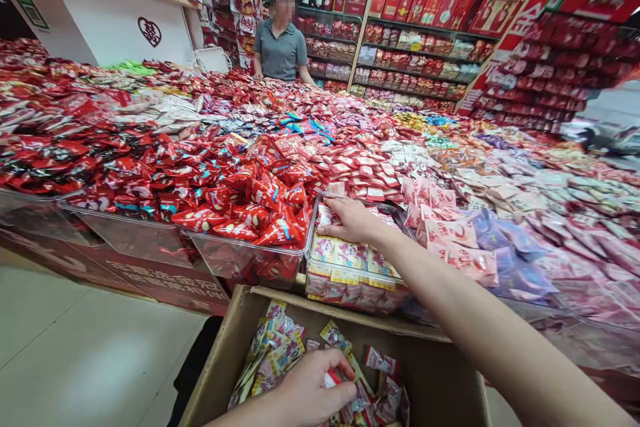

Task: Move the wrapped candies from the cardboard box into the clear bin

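My left hand is inside an open cardboard box, its fingers curled round a small candy packet with red and white showing. Loose wrapped candies in yellow, pink and white lie under and around it. Farther up, my right hand rests with fingers stretched out on rows of yellow and white candy packets. These packets stand close together in a clear plastic bin, right behind the box's far edge. My right forearm reaches across above the box's right side.
Red candy packets heap up in the bin on the left; pink packets and purple packets lie to the right. Behind the wide display stands a person in a grey shirt. Shelves of red boxes line the back.
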{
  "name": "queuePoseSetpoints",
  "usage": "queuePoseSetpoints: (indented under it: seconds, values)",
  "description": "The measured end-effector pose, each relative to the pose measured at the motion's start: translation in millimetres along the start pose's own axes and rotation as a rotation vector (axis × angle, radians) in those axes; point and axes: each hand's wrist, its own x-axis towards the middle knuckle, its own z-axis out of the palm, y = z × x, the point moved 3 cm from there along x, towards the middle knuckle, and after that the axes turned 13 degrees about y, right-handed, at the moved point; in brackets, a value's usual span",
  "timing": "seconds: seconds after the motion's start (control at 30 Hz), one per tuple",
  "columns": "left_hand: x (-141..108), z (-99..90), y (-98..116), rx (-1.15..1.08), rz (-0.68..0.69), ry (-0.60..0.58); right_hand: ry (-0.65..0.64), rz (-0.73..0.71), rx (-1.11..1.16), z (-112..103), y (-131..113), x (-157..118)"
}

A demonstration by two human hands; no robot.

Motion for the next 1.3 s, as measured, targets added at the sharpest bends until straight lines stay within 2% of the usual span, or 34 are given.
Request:
queuePoseSetpoints:
  seconds: [0.23,0.4,0.63,0.83,1.1,1.3]
  values:
    - [1,3.5,-3,-0.004,0.010,-0.009,0.097,0.073,0.052,-4,0,0]
    - [1,2.4,-1,0.007,0.023,-0.014,0.053,0.051,0.002,1,3,3]
    - [0,-1.9,10,0.044,0.049,-0.028,0.007,-0.005,-0.013,-3,-1,1]
    - [-1,-0.7,9,0.087,0.071,-0.020,0.001,-0.015,-0.007,-4,-1,1]
    - [-2,-0.8,10,0.095,0.072,-0.019,-0.036,0.017,0.007,-3,-1,2]
    - [-2,0.7,8,0.107,0.073,-0.027,0.023,0.080,0.050,-2,3,1]
